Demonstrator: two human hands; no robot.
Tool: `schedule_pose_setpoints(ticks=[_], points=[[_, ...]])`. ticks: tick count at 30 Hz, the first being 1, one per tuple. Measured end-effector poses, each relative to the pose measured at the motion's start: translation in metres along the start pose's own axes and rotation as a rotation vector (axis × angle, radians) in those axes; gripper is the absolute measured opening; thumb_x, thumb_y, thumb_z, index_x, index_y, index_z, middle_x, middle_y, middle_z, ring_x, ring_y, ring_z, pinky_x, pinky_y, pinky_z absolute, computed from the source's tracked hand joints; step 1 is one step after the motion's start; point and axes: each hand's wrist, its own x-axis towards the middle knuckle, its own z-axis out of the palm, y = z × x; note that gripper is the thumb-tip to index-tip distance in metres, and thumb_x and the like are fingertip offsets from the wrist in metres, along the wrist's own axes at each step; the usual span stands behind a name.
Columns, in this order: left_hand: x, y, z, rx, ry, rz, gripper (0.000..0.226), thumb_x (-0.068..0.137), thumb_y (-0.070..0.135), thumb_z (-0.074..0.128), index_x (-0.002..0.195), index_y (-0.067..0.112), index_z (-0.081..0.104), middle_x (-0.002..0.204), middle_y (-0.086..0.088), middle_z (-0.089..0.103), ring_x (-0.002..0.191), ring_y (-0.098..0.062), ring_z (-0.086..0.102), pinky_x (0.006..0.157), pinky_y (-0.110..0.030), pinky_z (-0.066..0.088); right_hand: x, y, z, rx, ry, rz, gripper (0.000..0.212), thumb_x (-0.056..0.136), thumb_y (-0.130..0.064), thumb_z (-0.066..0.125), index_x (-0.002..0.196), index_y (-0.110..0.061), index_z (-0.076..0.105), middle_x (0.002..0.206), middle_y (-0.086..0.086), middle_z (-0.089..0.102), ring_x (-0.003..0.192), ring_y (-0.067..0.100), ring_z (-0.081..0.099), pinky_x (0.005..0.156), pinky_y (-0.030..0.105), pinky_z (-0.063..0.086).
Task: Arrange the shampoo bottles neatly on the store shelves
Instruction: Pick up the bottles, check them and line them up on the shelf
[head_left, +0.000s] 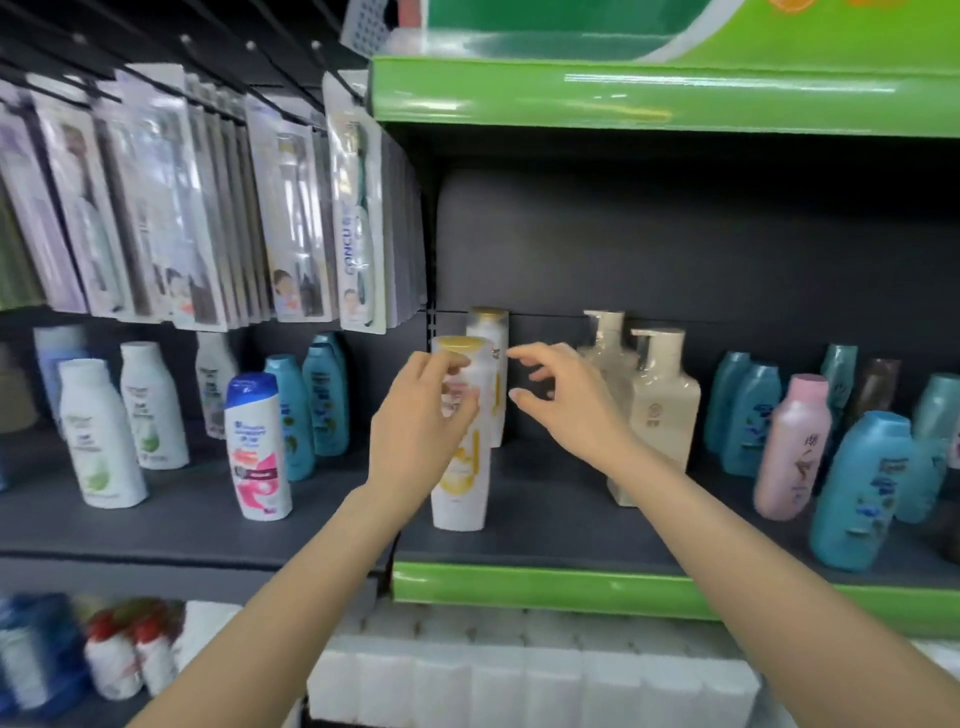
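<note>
Your two forearms reach up from the bottom of the view toward the dark shelf (545, 525) with the green front edge. Your left hand (415, 431) has its fingers (457, 410) curled round the upper part of a white shampoo bottle with a yellow cap (460, 467), which stands upright near the shelf front. Just behind it stands a second white bottle with a gold cap (491, 358). Your right hand (566, 400) hovers just to the right of these bottles, fingers spread and lightly bent, holding nothing. Beside that hand stand two cream pump bottles (662, 405), and further right a pink bottle (792, 447) and several teal bottles (862, 488). To the left, on the neighbouring shelf, you have a white and pink bottle with a blue cap (257, 447), more teal ones and white bottles with green labels (98, 436). Packaged toothbrushes (353, 223) hang above them.
</note>
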Motion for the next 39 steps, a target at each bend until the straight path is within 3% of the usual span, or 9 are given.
schedule_pose_setpoints(ticks=[6, 9, 15, 20, 25, 29, 32, 35, 39], points=[[0.012, -0.039, -0.014, -0.232, -0.219, -0.043, 0.059, 0.086, 0.019, 0.065, 0.138, 0.028, 0.038, 0.116, 0.002, 0.052, 0.1, -0.012, 0.055, 0.082, -0.023, 0.048, 0.008, -0.021, 0.035, 0.147, -0.011, 0.146, 0.063, 0.086, -0.012, 0.064, 0.139, -0.03, 0.035, 0.12, 0.003, 0.05, 0.107, 0.014, 0.052, 0.091, 0.029, 0.046], [0.016, -0.041, -0.013, -0.383, -0.366, -0.075, 0.073, 0.086, 0.012, 0.065, 0.144, 0.031, 0.026, 0.1, 0.014, 0.056, 0.084, 0.002, 0.058, 0.067, -0.006, 0.047, 0.008, -0.022, 0.042, 0.284, 0.061, 0.175, 0.056, 0.087, -0.007, 0.062, 0.133, -0.028, 0.038, 0.117, 0.006, 0.059, 0.103, 0.017, 0.06, 0.08, 0.027, 0.053], [0.011, -0.054, -0.003, -0.46, -0.411, -0.062, 0.09, 0.083, 0.009, 0.068, 0.147, 0.037, 0.011, 0.108, 0.012, 0.055, 0.091, 0.005, 0.057, 0.068, -0.004, 0.046, 0.013, -0.025, 0.055, 0.335, 0.104, 0.156, 0.052, 0.085, -0.012, 0.066, 0.126, -0.028, 0.038, 0.106, -0.001, 0.061, 0.09, 0.01, 0.063, 0.067, 0.018, 0.054], [0.011, -0.059, 0.0, -0.519, -0.402, -0.087, 0.088, 0.08, 0.009, 0.072, 0.145, 0.038, 0.019, 0.1, 0.016, 0.055, 0.085, 0.006, 0.059, 0.064, -0.004, 0.046, 0.012, -0.025, 0.055, 0.38, 0.146, 0.146, 0.047, 0.083, -0.012, 0.069, 0.115, -0.033, 0.042, 0.097, -0.005, 0.064, 0.084, 0.007, 0.064, 0.062, 0.015, 0.053], [0.005, -0.073, 0.012, -0.447, -0.66, -0.158, 0.057, 0.074, 0.024, 0.079, 0.121, 0.026, 0.046, 0.104, 0.008, 0.064, 0.094, -0.009, 0.063, 0.076, -0.019, 0.053, 0.005, -0.012, 0.048, 0.539, 0.181, 0.208, 0.05, 0.08, -0.012, 0.072, 0.117, -0.03, 0.043, 0.098, 0.001, 0.068, 0.088, 0.017, 0.068, 0.076, 0.04, 0.058], [0.004, -0.073, 0.012, -0.431, -0.619, -0.135, 0.048, 0.072, 0.026, 0.08, 0.111, 0.025, 0.053, 0.1, 0.006, 0.067, 0.088, -0.007, 0.065, 0.076, -0.019, 0.053, -0.002, -0.01, 0.044, 0.646, 0.192, 0.239, 0.05, 0.081, -0.007, 0.07, 0.12, -0.026, 0.044, 0.099, 0.004, 0.069, 0.092, 0.016, 0.068, 0.079, 0.044, 0.058], [0.003, -0.07, 0.007, -0.347, -0.5, -0.071, 0.049, 0.071, 0.028, 0.08, 0.112, 0.024, 0.054, 0.097, 0.004, 0.064, 0.087, -0.011, 0.062, 0.075, -0.021, 0.051, -0.006, -0.016, 0.035, 0.572, 0.24, 0.252, 0.044, 0.081, -0.008, 0.07, 0.115, -0.026, 0.048, 0.099, -0.001, 0.068, 0.087, 0.008, 0.067, 0.074, 0.035, 0.056], [0.006, -0.068, 0.001, -0.114, -0.355, 0.042, 0.057, 0.073, 0.032, 0.076, 0.124, 0.027, 0.051, 0.102, 0.001, 0.054, 0.096, -0.017, 0.051, 0.081, -0.034, 0.047, -0.009, -0.023, 0.026, 0.485, 0.317, 0.273, 0.033, 0.081, -0.02, 0.071, 0.108, -0.026, 0.053, 0.096, -0.01, 0.065, 0.083, 0.004, 0.062, 0.074, 0.035, 0.055], [0.002, -0.058, -0.009, 0.145, -0.27, 0.152, 0.061, 0.079, 0.04, 0.07, 0.133, 0.032, 0.043, 0.105, 0.004, 0.045, 0.1, -0.015, 0.041, 0.071, -0.036, 0.048, -0.014, -0.031, 0.031, 0.475, 0.433, 0.276, 0.029, 0.08, -0.03, 0.072, 0.1, -0.023, 0.054, 0.091, -0.011, 0.061, 0.087, 0.014, 0.062, 0.078, 0.042, 0.056]])
